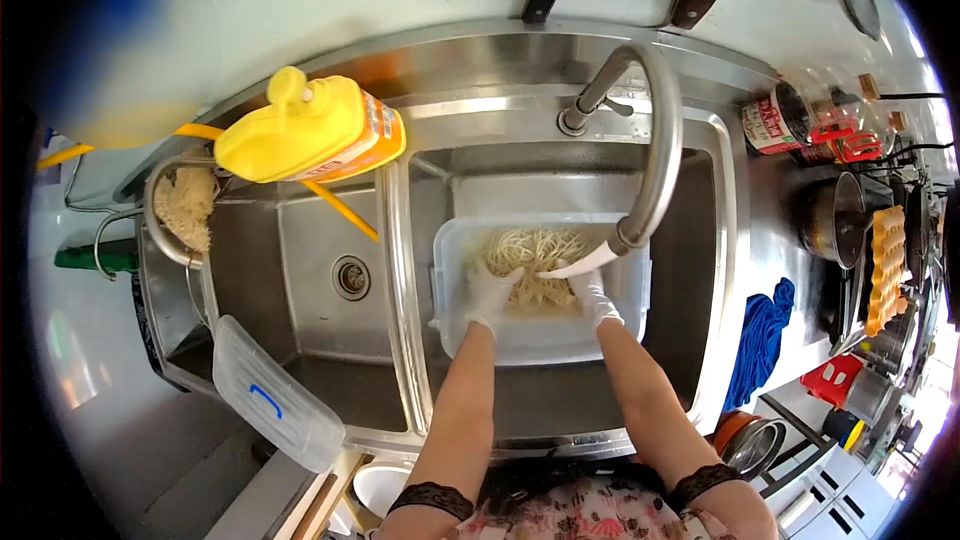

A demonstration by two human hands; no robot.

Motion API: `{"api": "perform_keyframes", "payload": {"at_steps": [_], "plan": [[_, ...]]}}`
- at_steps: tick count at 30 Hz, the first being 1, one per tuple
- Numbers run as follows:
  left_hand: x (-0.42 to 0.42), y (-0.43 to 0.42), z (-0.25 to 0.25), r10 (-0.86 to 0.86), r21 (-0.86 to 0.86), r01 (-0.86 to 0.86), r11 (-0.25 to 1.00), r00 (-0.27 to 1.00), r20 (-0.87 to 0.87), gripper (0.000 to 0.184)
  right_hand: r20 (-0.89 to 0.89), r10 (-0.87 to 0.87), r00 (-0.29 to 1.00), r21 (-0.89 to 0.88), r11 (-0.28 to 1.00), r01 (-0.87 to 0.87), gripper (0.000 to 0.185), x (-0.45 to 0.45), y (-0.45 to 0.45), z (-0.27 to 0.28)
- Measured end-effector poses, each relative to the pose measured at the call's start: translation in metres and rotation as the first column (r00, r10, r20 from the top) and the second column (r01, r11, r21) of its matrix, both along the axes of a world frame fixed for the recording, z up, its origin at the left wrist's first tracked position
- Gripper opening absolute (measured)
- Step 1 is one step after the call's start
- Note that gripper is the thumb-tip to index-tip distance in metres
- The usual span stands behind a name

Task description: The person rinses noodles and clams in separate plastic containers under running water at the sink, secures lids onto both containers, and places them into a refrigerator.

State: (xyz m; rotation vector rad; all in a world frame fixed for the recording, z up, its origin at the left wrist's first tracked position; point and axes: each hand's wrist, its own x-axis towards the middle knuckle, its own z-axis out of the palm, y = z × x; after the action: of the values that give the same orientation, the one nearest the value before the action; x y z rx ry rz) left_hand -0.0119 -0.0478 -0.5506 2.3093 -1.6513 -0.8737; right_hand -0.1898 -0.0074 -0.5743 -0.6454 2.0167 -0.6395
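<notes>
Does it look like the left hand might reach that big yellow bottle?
Probably yes. The left hand is among the noodles, so it would first have to lift out over the tub's side. Then only the sink divider seems to lie before the yellow bottle.

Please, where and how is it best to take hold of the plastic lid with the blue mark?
Probably grip the lid by the rim of its near end, coming from the person's side with the left hand. It is flat, lying slanted at the left basin's near edge, and that end seems to stick out toward the person.
</notes>
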Motion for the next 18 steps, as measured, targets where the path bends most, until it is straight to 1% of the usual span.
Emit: {"api": "perform_keyframes", "payload": {"at_steps": [1,2,3,4,5,6,7,8,9,10,11,12,13,14,15,16,17,18], "plan": [[0.002,-0.008,-0.011,-0.007,0.177,0.100,0.979,0.887,-0.462,0.074,0.168,-0.022,0.986,-0.033,0.999,0.028,0.066,0.006,0.003,-0.008],[-0.007,-0.008,-0.012,-0.001,0.191,0.100,0.977,0.888,-0.460,0.074,0.171,-0.025,0.985,-0.018,0.999,0.028,0.066,0.008,0.004,-0.009],[-0.021,-0.005,-0.004,0.182,0.373,0.121,0.920,0.710,-0.680,0.063,0.528,-0.046,0.848,0.064,0.998,0.015,0.056,0.010,0.002,0.000],[-0.027,-0.004,0.008,0.386,0.519,0.193,0.833,0.469,-0.794,0.052,0.804,-0.091,0.587,0.129,0.991,-0.023,0.047,0.012,0.001,0.013],[-0.025,-0.005,0.021,0.386,0.520,0.193,0.832,0.472,-0.793,0.052,0.863,-0.027,0.504,-0.018,0.996,0.083,0.047,0.006,0.004,0.031],[-0.024,-0.007,0.039,0.324,0.494,0.235,0.837,0.515,-0.794,0.048,0.914,0.055,0.402,-0.146,0.969,0.199,0.046,0.001,0.009,0.046],[-0.025,-0.010,0.056,0.257,0.465,0.277,0.841,0.551,-0.794,0.043,0.890,-0.062,0.452,-0.018,0.985,0.170,0.043,-0.006,0.004,0.051],[-0.024,-0.009,0.073,0.257,0.463,0.279,0.841,0.548,-0.796,0.043,0.846,-0.177,0.503,0.116,0.982,0.150,0.041,-0.011,0.003,0.053],[-0.021,-0.005,0.088,0.285,0.472,0.278,0.837,0.514,-0.809,0.044,0.842,-0.152,0.518,0.048,0.977,0.209,0.044,-0.014,0.008,0.072],[-0.017,-0.004,0.103,0.313,0.479,0.275,0.834,0.479,-0.820,0.045,0.841,-0.146,0.521,0.045,0.978,0.202,0.044,-0.016,0.008,0.089],[-0.012,-0.004,0.116,0.279,0.472,0.316,0.823,0.497,-0.821,0.050,0.837,-0.181,0.517,0.075,0.973,0.220,0.047,-0.018,0.011,0.102],[-0.009,-0.002,0.133,0.282,0.471,0.308,0.826,0.498,-0.820,0.050,0.832,-0.216,0.511,0.104,0.966,0.238,0.051,-0.022,0.014,0.108],[-0.006,0.000,0.150,0.017,0.356,0.297,0.886,0.747,-0.665,0.050,0.560,-0.030,0.828,0.167,0.983,-0.077,0.058,-0.030,0.007,0.112],[-0.003,0.003,0.168,-0.223,0.235,0.329,0.915,0.895,-0.385,0.051,0.563,-0.022,0.826,0.164,0.983,-0.085,0.058,-0.032,0.009,0.117],[0.005,0.008,0.184,-0.256,0.175,0.323,0.930,0.911,-0.324,0.054,0.253,0.220,0.942,0.153,0.952,-0.264,0.061,-0.032,0.011,0.121],[0.018,0.017,0.189,-0.255,0.169,0.318,0.933,0.914,-0.316,0.054,-0.087,0.444,0.892,0.198,0.885,-0.421,0.065,-0.033,0.013,0.125],[0.033,0.028,0.191,-0.131,0.122,0.190,0.974,0.916,-0.380,0.052,-0.206,0.494,0.845,0.164,0.869,-0.468,0.063,-0.035,0.018,0.115],[0.050,0.039,0.198,-0.010,0.084,0.053,0.995,0.895,-0.447,0.051,-0.202,0.499,0.843,0.157,0.866,-0.475,0.063,-0.038,0.018,0.118]]}}
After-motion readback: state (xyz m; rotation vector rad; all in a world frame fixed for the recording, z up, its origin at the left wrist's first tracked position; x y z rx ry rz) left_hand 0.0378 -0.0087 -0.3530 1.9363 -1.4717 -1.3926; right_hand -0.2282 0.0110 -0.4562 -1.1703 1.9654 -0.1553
